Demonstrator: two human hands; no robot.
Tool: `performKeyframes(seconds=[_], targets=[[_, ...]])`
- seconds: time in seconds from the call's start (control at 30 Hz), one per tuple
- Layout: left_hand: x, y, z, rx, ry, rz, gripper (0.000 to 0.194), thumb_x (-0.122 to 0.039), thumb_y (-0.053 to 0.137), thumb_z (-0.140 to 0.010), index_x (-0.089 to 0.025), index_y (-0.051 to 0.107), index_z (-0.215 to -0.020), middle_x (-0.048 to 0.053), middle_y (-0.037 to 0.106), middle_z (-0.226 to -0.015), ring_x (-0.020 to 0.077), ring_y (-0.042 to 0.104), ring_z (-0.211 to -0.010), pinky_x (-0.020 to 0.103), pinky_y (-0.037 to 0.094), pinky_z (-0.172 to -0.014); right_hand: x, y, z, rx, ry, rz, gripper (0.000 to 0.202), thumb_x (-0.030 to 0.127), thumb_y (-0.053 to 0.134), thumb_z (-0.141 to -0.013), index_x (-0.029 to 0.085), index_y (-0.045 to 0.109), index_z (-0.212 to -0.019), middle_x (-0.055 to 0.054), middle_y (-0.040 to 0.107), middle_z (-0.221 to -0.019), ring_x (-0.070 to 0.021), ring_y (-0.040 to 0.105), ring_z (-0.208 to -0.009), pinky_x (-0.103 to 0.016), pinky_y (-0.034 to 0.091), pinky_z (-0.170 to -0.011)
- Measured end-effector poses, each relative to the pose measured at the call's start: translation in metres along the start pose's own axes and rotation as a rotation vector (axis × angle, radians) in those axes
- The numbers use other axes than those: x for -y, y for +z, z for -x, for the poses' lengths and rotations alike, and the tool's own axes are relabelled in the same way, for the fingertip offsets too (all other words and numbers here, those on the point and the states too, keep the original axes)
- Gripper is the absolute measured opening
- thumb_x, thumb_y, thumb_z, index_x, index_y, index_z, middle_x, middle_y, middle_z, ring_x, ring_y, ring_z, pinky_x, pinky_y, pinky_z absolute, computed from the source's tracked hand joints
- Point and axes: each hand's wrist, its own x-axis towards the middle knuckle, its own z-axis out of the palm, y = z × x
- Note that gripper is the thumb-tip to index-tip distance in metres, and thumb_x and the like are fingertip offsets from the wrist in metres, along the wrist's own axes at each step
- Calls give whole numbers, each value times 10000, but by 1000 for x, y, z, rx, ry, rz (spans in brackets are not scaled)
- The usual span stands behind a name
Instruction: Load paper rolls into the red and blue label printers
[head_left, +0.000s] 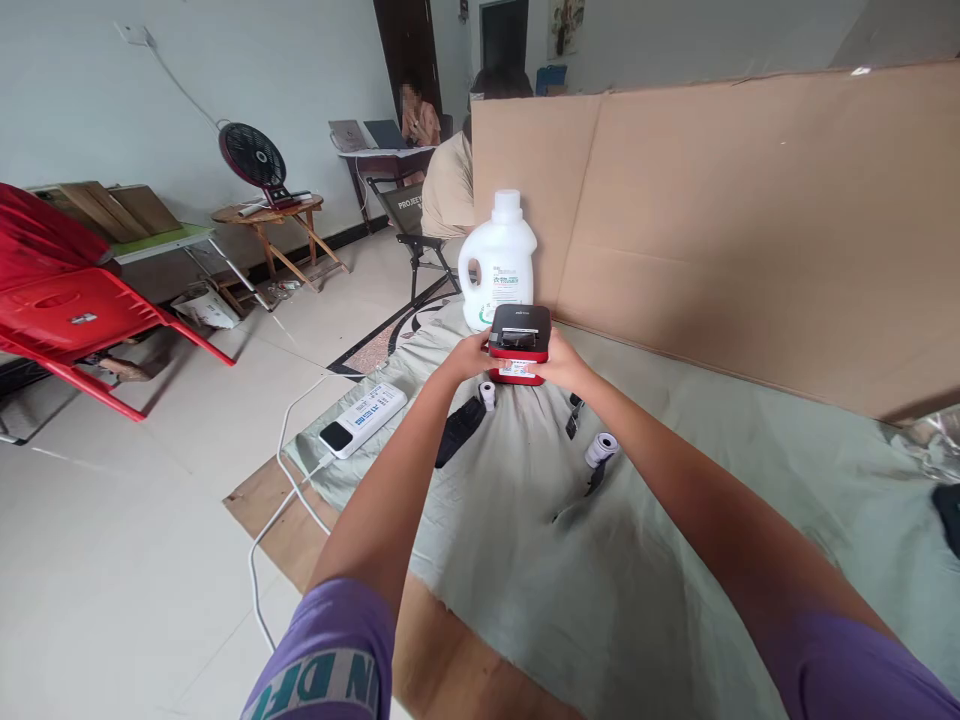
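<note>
Both of my arms reach forward over a table with a grey-green cloth (510,530). A small black and red device (520,332) is held between my left hand (474,357) on its left side and my right hand (559,362) on its right side. Directly behind it stands a white jug (504,262) with a handle. Below the device lie a small white roll (487,396) and a black item (459,432). Further right are a larger white roll (601,450) and a small black piece (574,416).
A cardboard panel (712,230) stands along the back and right. A white power strip (363,420) with a cable (279,452) lies at the cloth's left edge. Two people sit beyond, one partly behind the panel. A red chair (82,320) is far left.
</note>
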Motion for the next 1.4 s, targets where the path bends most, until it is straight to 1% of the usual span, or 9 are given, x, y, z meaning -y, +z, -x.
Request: performKeyframes(seconds=[0.17, 0.27, 0.37, 0.5, 0.67, 0.9, 1.1, 1.23, 1.4], targets=[[-49, 15, 31, -251, -163, -309, 748, -263, 713, -789, -150, 452, -1482, 181, 639, -1370, 368, 570, -1282, 502, 431, -1066, 18, -25, 45, -125, 99, 128, 684, 299, 772, -723, 205, 540, -1359, -161, 601, -1409, -391, 577, -1291, -589, 460, -1078], [-99, 62, 74, -388, 72, -365, 601, -236, 549, -903, -148, 444, -1488, 178, 579, -1447, 336, 531, -1329, 493, 402, -1098, 25, -69, 120, -261, 48, 211, 512, 394, 695, -808, 272, 609, -1298, -104, 627, -1393, -363, 582, -1294, -561, 489, -1053], [-139, 135, 125, -15, 423, -345, 490, -301, 488, -960, -173, 521, -1431, 134, 619, -1414, 284, 567, -1294, 462, 397, -1118, 15, -123, 223, -460, 145, 422, 360, 462, 621, -850, 288, 675, -1160, -94, 698, -1252, -372, 631, -1194, -551, 522, -982], [-154, 219, 178, 433, 718, -327, 582, -468, 451, -1001, -188, 442, -1511, 112, 412, -1606, 273, 364, -1498, 505, 239, -1245, -21, -184, 358, -739, 413, 616, 277, 480, 579, -811, 274, 659, -977, -113, 722, -1074, -363, 680, -1040, -542, 535, -936], [-148, 248, 197, 587, 729, -336, 676, -610, 338, -1007, -270, 315, -1591, 46, 218, -1687, 292, 166, -1575, 574, 108, -1272, -67, -243, 447, -986, 753, 687, 566, 571, 632, -718, 191, 567, -1134, -189, 631, -1208, -376, 627, -1120, -543, 521, -966], [-156, 241, 202, 602, 726, -402, 664, -617, 333, -1007, -311, 301, -1596, 21, 225, -1686, 272, 159, -1578, 547, 112, -1281, -98, -303, 415, -929, 996, 465, 903, 598, 817, -591, 177, 458, -1305, -238, 564, -1360, -411, 538, -1289, -552, 447, -1077], [-156, 242, 201, 606, 724, -414, 671, -624, 315, -1008, -304, 293, -1597, 19, 222, -1688, 272, 168, -1576, 554, 119, -1278, -82, -318, 370, -883, 1052, 539, 995, 507, 841, -596, 122, 380, -1390, -344, 432, -1467, -475, 465, -1366, -621, 410, -1092], [-154, 244, 201, 591, 734, -401, 674, -626, 309, -1008, -291, 309, -1592, 23, 219, -1688, 283, 168, -1575, 562, 114, -1277, -51, -294, 353, -831, 1056, 549, 981, 544, 834, -600, 108, 408, -1368, -375, 421, -1437, -512, 461, -1355, -628, 410, -1084], [-152, 245, 204, 558, 750, -372, 656, -599, 323, -1017, -263, 345, -1579, 47, 263, -1677, 302, 197, -1565, 581, 143, -1265, -15, -207, 320, -710, 830, 548, 1113, 619, 839, -570, 178, 332, -1458, -263, 509, -1366, -468, 570, -1251, -567, 460, -1054]])
